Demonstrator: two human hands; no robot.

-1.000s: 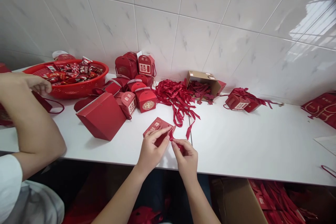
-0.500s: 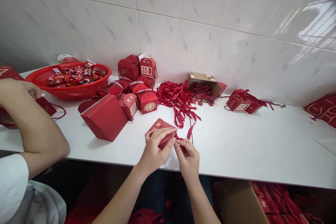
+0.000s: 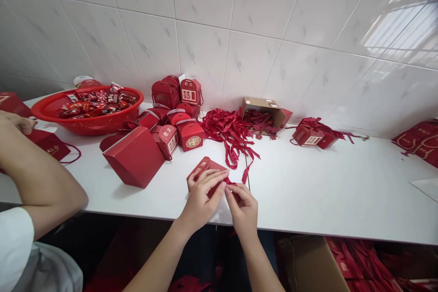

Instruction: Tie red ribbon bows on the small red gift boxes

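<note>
Where a co-worker's forearm (image 3: pixel 48 182) leans at the front edge of the counter (image 3: pixel 342 191), a nudge could jog the red basket (image 3: pixel 92 127) of wrapped sweets behind it. Next along, the large red box (image 3: pixel 137 157) sits slantwise, and a stray left elbow might knock it over. The person's left hand (image 3: pixel 201 198) steadies the small red box (image 3: pixel 212 164), which lies on the counter near the front edge; its fingers are together over the top, the thumb clamping from the near side. Squeezing too hard there could crease the card. At that box's right end, a red ribbon (image 3: pixel 231 181) is pinched between thumb and forefinger of the right hand (image 3: pixel 245 210), though the fingertips partly hide it. It looks slippery, so a slack pinch might let it slide or twist. Strands from the ribbon pile (image 3: pixel 227 125) trail close by and could snag.
</note>
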